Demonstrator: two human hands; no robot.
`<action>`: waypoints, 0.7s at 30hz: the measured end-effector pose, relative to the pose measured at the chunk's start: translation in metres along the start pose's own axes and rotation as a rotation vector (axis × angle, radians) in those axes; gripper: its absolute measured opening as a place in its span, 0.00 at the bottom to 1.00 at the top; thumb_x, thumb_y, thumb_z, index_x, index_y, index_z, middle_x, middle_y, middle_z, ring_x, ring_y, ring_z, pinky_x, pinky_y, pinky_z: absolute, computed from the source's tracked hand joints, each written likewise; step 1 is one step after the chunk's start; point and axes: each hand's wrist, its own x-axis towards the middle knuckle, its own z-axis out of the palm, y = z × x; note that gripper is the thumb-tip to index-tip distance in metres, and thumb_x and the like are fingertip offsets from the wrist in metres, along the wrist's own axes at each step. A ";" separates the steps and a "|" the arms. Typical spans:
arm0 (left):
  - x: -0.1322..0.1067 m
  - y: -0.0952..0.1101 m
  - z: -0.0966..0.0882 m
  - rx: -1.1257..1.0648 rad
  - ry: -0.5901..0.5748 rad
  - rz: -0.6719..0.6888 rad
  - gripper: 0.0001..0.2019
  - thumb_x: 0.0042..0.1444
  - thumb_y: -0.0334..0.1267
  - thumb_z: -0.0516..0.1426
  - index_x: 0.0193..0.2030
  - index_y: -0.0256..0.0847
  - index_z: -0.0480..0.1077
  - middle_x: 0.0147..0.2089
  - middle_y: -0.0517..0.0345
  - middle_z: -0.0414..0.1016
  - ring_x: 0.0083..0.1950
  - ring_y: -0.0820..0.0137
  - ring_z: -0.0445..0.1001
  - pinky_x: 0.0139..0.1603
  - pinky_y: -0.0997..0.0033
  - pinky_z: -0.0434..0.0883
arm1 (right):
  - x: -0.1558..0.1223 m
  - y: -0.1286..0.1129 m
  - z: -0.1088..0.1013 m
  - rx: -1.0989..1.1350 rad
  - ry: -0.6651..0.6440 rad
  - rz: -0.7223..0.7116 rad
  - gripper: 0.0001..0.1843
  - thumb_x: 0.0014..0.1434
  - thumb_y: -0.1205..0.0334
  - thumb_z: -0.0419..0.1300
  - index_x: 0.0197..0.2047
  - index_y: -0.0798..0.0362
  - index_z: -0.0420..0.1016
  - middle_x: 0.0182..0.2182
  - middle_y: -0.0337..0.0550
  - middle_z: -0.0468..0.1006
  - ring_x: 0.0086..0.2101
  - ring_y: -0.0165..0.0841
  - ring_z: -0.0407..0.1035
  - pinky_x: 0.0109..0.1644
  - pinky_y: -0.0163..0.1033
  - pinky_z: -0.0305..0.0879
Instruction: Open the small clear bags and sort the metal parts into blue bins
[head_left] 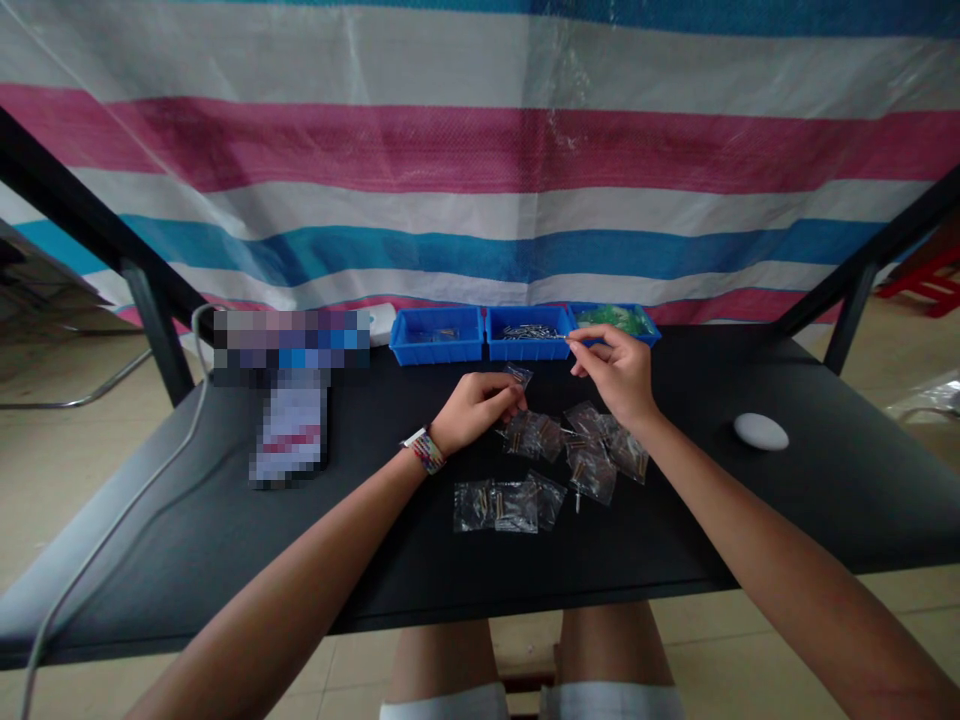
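My left hand [478, 405] is closed on a small clear plastic bag [518, 376], held just above the black table [225, 520]. My right hand [616, 372] is raised a little in front of the blue bins, its thumb and forefinger pinched on a thin metal pin [568, 339]. Between and below my hands lie several small clear bags holding pins [592, 460], and a second cluster of such bags [504, 505] lies nearer to me.
Three blue bins stand in a row at the table's back: the left one [436, 334], the middle one [529, 333] with metal pins, the right one [616, 319] with green parts. A white oval object [760, 431] lies to the right. A white cable [112, 520] runs along the left side.
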 end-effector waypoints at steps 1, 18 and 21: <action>0.000 0.000 0.000 0.000 -0.001 -0.001 0.18 0.69 0.47 0.54 0.34 0.37 0.77 0.29 0.56 0.77 0.30 0.71 0.75 0.32 0.75 0.72 | 0.002 0.002 -0.001 -0.015 -0.007 0.006 0.16 0.61 0.53 0.67 0.48 0.52 0.82 0.40 0.45 0.85 0.25 0.30 0.74 0.29 0.38 0.72; 0.001 0.005 0.002 0.025 0.004 -0.003 0.17 0.68 0.44 0.54 0.33 0.37 0.77 0.28 0.57 0.77 0.29 0.72 0.74 0.31 0.76 0.71 | -0.006 -0.006 -0.009 -0.124 -0.352 0.044 0.09 0.61 0.60 0.60 0.36 0.54 0.81 0.32 0.44 0.83 0.22 0.28 0.65 0.26 0.35 0.57; 0.001 0.005 0.002 0.028 0.001 -0.011 0.16 0.67 0.43 0.54 0.33 0.37 0.77 0.29 0.57 0.77 0.30 0.72 0.74 0.31 0.76 0.72 | -0.006 -0.011 -0.013 -0.090 -0.599 0.117 0.10 0.59 0.60 0.63 0.39 0.55 0.82 0.29 0.42 0.81 0.24 0.28 0.66 0.27 0.34 0.59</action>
